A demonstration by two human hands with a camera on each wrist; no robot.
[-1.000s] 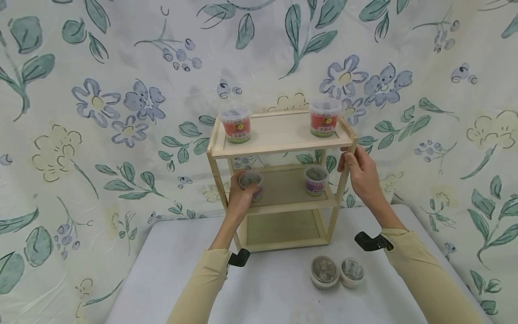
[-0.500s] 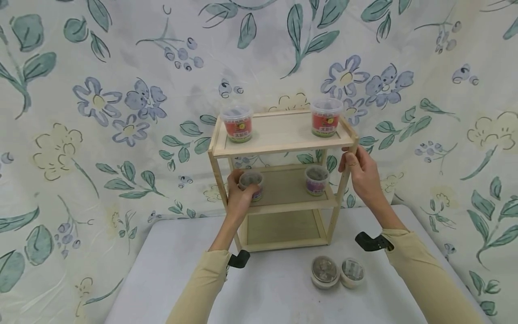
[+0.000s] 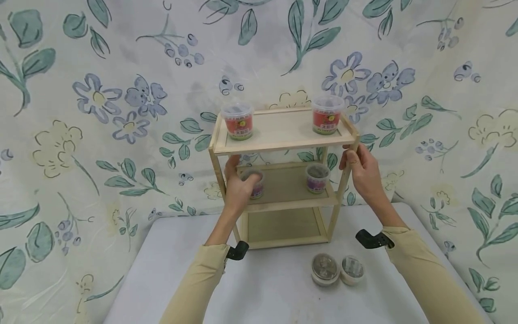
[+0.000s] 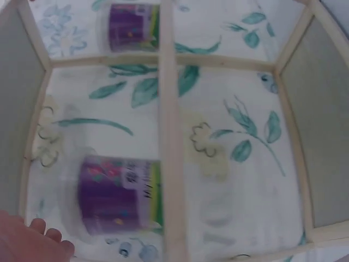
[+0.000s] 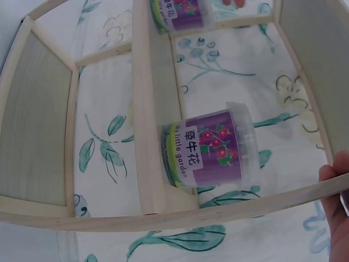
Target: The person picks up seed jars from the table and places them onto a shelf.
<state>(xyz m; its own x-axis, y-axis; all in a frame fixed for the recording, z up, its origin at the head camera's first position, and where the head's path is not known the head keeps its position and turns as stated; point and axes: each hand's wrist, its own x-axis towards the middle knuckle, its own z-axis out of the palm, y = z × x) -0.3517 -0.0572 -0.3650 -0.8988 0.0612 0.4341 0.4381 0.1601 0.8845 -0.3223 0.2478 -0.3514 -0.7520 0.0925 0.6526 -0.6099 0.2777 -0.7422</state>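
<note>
A wooden three-tier shelf (image 3: 289, 207) stands on the table. Two small lidded plant pots with purple labels sit on its middle tier: the left pot (image 4: 117, 194) and the right pot (image 5: 210, 147). My left hand (image 3: 239, 191) is at the left pot, its fingers loosely spread. In the left wrist view its fingertips (image 4: 53, 234) lie apart from that pot, above its lid. My right hand (image 3: 365, 175) grips the shelf's right front post (image 3: 344, 180) just below the top tier, thumb in front. Part of the left pot is hidden behind the left hand in the head view.
Two red-labelled pots stand on the top tier, one at the left (image 3: 238, 122) and one at the right (image 3: 327, 116). Two lidded tubs (image 3: 325, 270) (image 3: 352, 271) sit on the white table (image 3: 182, 270) before the shelf. A floral sheet (image 3: 121, 112) hangs behind.
My left hand has let go of the left pot and lifted slightly, its fingers opening. The pot stays on the middle tier. My right hand keeps its grip on the post.
</note>
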